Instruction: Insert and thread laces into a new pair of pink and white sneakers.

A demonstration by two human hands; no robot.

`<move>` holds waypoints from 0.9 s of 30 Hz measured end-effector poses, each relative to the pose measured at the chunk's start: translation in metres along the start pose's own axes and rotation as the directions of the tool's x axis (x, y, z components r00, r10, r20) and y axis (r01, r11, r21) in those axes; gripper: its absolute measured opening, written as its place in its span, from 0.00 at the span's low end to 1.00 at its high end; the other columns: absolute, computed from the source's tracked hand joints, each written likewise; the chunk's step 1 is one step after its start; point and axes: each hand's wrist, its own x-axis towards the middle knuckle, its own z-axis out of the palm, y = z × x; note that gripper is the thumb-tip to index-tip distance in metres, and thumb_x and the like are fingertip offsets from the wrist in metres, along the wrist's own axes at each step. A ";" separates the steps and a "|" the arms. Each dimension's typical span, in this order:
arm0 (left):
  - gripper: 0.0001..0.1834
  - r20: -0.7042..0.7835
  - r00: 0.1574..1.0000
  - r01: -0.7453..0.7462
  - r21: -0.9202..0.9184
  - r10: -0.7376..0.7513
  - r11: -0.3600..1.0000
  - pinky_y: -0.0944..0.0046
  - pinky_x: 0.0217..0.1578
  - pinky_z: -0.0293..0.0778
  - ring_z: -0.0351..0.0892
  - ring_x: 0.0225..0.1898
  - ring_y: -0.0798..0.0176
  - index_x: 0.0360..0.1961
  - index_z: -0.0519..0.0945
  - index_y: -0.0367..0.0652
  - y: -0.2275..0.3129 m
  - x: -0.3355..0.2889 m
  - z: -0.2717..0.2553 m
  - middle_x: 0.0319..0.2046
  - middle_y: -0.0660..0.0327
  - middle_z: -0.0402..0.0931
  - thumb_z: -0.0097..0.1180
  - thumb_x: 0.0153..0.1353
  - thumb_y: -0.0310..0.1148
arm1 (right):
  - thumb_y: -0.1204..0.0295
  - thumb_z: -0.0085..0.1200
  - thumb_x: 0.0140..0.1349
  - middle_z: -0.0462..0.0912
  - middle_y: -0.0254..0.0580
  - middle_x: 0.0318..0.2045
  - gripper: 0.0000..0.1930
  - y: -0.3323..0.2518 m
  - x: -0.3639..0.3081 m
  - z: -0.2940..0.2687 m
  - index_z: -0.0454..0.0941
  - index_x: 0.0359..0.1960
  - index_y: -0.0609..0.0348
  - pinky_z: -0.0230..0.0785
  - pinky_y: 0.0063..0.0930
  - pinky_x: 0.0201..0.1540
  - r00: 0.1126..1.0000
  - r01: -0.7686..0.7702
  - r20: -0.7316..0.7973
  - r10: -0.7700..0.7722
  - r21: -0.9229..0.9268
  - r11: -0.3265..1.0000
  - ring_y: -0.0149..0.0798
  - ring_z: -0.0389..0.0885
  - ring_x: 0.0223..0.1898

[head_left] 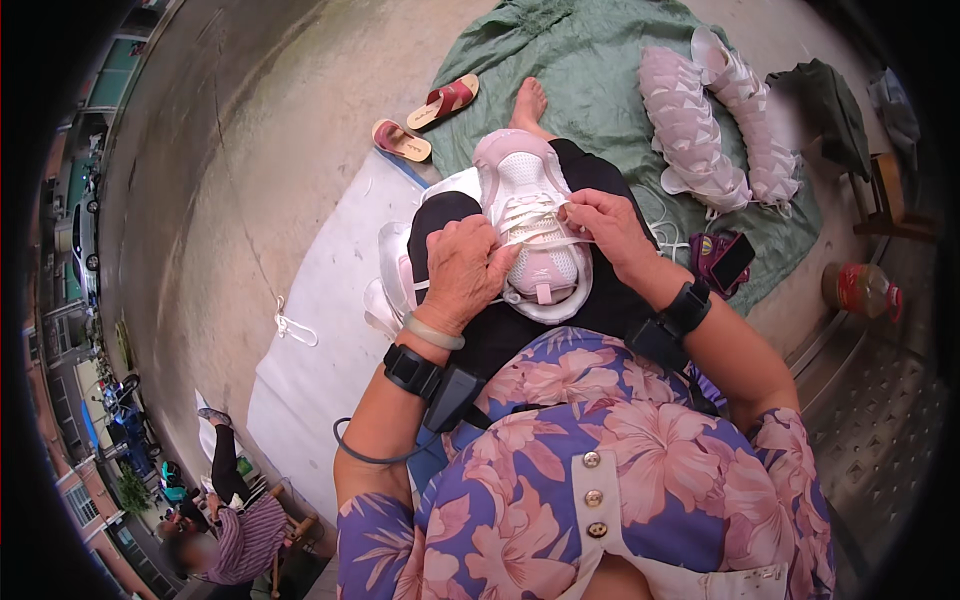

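A pink and white sneaker rests on my lap, its toe pointing away from me and its heel near my belly. White shoelaces cross over its tongue. My left hand lies along the shoe's left side, with thumb and fingers closed on a lace. On the other side, my right hand pinches a lace end between thumb and fingertips at the eyelets. Another pale shoe is partly hidden beside my left knee.
Two rows of nested pink and white shoes lie on a green cloth. Red sandals sit at its left edge. A phone and a bottle are on my right. A white sheet and a seated person are on my left.
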 end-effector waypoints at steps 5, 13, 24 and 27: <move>0.10 0.012 0.999 0.052 -0.253 -0.051 0.966 0.59 0.31 0.66 0.70 0.28 0.54 0.23 0.72 0.40 -0.002 0.002 0.008 0.26 0.57 0.69 0.60 0.48 0.33 | 0.67 0.60 0.50 0.74 0.28 0.21 0.08 0.001 0.008 -0.018 0.75 0.19 0.54 0.59 0.19 0.25 0.912 -0.401 0.216 0.348 0.290 0.869 0.23 0.68 0.22; 0.09 -0.019 0.998 0.055 -0.331 -0.065 0.942 0.66 0.25 0.65 0.66 0.23 0.64 0.23 0.71 0.38 -0.002 0.002 0.013 0.22 0.60 0.65 0.59 0.49 0.27 | 0.69 0.63 0.48 0.69 0.26 0.18 0.11 0.018 0.011 -0.007 0.72 0.17 0.58 0.55 0.18 0.23 0.993 -0.054 0.090 0.081 -0.273 0.961 0.20 0.64 0.21; 0.07 0.117 0.984 0.170 -0.394 -0.134 0.903 0.72 0.24 0.63 0.65 0.21 0.72 0.23 0.71 0.36 -0.030 -0.015 -0.038 0.18 0.65 0.67 0.54 0.56 0.25 | 0.65 0.62 0.49 0.74 0.32 0.17 0.12 0.013 0.009 -0.003 0.75 0.24 0.60 0.65 0.24 0.25 0.997 -0.041 0.048 0.056 -0.258 0.965 0.26 0.69 0.21; 0.09 0.259 0.931 0.358 -0.500 -0.258 0.788 0.74 0.25 0.64 0.66 0.22 0.76 0.22 0.72 0.37 -0.042 -0.035 -0.049 0.18 0.68 0.69 0.53 0.58 0.27 | 0.65 0.58 0.53 0.75 0.34 0.18 0.12 0.013 0.004 -0.009 0.75 0.25 0.62 0.65 0.25 0.25 0.995 -0.079 0.049 0.089 -0.184 0.980 0.27 0.70 0.21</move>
